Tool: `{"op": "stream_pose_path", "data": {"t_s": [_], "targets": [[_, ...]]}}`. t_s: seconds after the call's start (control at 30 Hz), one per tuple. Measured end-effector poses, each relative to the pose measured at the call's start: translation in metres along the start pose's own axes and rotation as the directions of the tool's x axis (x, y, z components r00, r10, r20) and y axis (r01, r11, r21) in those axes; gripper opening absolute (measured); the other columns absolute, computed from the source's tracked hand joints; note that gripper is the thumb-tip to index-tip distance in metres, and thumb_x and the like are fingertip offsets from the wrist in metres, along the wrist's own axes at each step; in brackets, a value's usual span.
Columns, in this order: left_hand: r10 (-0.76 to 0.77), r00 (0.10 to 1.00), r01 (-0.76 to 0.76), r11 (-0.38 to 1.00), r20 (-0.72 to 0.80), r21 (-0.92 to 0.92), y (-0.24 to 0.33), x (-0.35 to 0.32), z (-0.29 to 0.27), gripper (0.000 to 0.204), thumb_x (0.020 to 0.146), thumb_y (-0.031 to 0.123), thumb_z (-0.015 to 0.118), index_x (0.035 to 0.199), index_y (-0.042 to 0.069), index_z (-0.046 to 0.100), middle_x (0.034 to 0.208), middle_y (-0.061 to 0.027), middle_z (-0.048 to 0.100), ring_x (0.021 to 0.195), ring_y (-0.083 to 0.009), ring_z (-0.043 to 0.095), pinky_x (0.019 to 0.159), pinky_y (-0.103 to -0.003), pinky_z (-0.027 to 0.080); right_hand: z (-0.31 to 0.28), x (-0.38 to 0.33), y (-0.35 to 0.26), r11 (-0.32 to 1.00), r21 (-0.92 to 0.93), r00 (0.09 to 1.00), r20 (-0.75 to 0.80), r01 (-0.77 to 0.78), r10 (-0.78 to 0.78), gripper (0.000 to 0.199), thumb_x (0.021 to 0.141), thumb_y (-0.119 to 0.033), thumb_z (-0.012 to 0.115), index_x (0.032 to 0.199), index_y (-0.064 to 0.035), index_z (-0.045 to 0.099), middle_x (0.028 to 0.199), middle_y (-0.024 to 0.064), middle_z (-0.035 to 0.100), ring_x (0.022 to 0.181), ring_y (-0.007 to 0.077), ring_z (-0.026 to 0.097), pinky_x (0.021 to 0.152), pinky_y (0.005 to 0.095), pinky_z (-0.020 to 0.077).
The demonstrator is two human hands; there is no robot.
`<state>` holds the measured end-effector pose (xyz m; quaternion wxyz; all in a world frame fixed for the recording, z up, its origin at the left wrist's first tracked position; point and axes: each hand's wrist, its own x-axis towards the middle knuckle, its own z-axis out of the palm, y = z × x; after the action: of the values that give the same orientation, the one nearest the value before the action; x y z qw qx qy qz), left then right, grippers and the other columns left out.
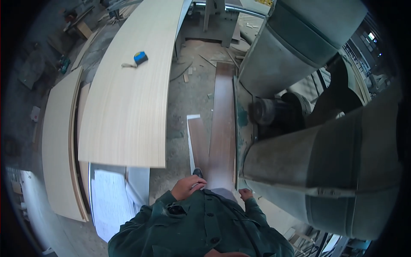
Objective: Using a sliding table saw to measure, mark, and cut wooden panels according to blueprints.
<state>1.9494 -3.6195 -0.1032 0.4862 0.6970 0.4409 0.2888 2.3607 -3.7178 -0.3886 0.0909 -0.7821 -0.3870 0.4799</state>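
My left hand is held in front of my jacket with the fingers curled in. A small pale bit shows between its fingers, too small to name. At my right side hangs my right hand, closed in a loose fist, and nothing shows sticking out of it. Ahead and to the left lies a large pale wood-grain panel, its near edge beyond my left hand. A blue and yellow tape measure rests on that panel. Neither hand touches the panel.
Long brown boards lie on the floor ahead of me. Big grey ducts and a dark motor crowd the right. More panels and written paper sheets are on the left. A grey machine stands beyond scattered offcuts.
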Motion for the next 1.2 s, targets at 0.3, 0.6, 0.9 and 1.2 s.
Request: {"op": "stream_pose_path", "data": {"t_s": [0.3,0.6,0.9,1.2], "targets": [[0.046,0.994,-0.048,0.999,-0.103,-0.017,-0.029,0.436,-0.131,0.016,0.093,0.011,0.067,0.107,0.005,0.069,0.098,-0.0113,0.068,0.091,-0.0259,0.066,0.080,-0.033,0.051,-0.161,0.310,-0.254,0.953,0.169,0.968,0.046,-0.251,0.247,0.045,0.085,-0.045,0.065,0.104,-0.0045,0.071,0.086,0.0116,0.071,0.068,0.0229,0.071,0.055,0.0351,0.0539],[0.054,0.991,-0.045,0.997,-0.121,0.069,-0.054,0.901,-0.249,0.018,0.092,0.012,0.066,0.108,0.004,0.069,0.101,-0.0120,0.069,0.093,-0.0268,0.067,0.082,-0.034,0.052,-0.338,0.742,-0.512,0.850,-0.493,0.982,0.072,0.187,-0.174,0.046,0.087,-0.045,0.057,0.102,-0.0049,0.073,0.111,0.0207,0.069,0.104,0.0383,0.065,0.093,0.0470,0.0496],[0.019,0.930,0.020,0.994,-0.368,0.103,-0.077,1.312,-0.459,0.019,0.089,0.008,0.067,0.107,0.002,0.068,0.101,-0.0125,0.067,0.095,-0.0254,0.065,0.084,-0.031,0.050,-0.515,1.064,-1.111,0.784,-0.077,0.780,-0.079,0.616,-0.621,0.032,0.087,-0.033,0.068,0.101,-0.0038,0.071,0.096,0.0171,0.071,0.090,0.0322,0.068,0.083,0.0390,0.0535],[0.214,0.804,-0.103,0.969,-0.555,0.224,-0.157,1.795,-0.763,0.042,0.088,0.016,0.070,0.126,0.004,0.056,0.118,-0.0083,0.056,0.105,-0.0206,0.054,0.092,-0.032,0.045,-0.624,1.401,-1.470,0.789,-0.039,0.726,-0.367,0.613,-0.582,0.032,0.086,-0.026,0.074,0.107,-0.0025,0.068,0.095,0.0124,0.069,0.086,0.0214,0.067,0.079,0.0333,0.0536]]}}
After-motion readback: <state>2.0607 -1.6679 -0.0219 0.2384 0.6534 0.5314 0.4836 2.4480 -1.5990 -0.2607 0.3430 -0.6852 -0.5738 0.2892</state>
